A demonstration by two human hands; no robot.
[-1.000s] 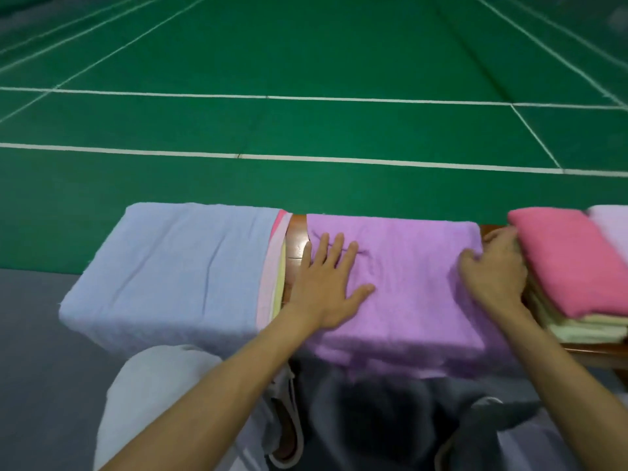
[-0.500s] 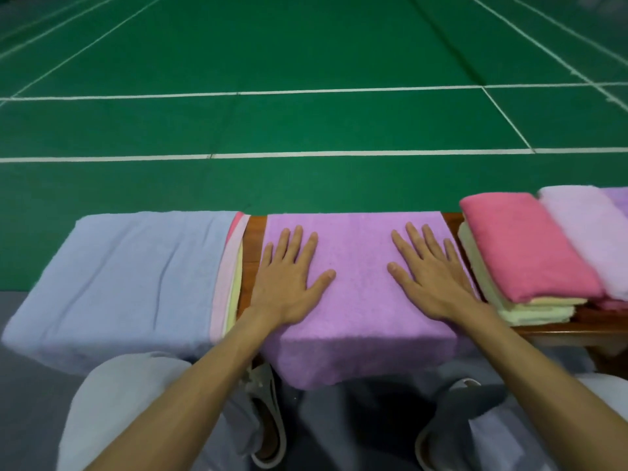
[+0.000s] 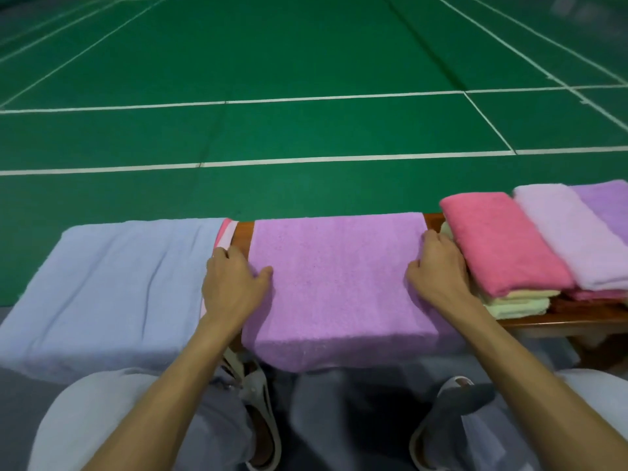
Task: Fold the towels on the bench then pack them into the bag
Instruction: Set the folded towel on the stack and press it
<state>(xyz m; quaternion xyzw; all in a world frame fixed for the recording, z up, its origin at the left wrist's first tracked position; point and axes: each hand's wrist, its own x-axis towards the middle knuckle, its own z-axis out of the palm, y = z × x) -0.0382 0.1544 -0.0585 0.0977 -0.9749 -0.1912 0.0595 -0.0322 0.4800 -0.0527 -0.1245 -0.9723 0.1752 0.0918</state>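
A purple towel lies flat across the wooden bench, its near edge hanging over the front. My left hand grips the towel's left edge, thumb on top and fingers curled at the side. At the right edge my right hand holds the towel the same way, close against a folded stack. No bag is in view.
A pale blue towel covers a pile of unfolded towels on the bench's left end. On the right sit folded stacks: a pink towel over yellow-green ones, then a lilac towel. Green court floor lies beyond the bench.
Both hands slid outward from lying flat on the purple towel to its left and right edges, and their fingers curled around those edges.
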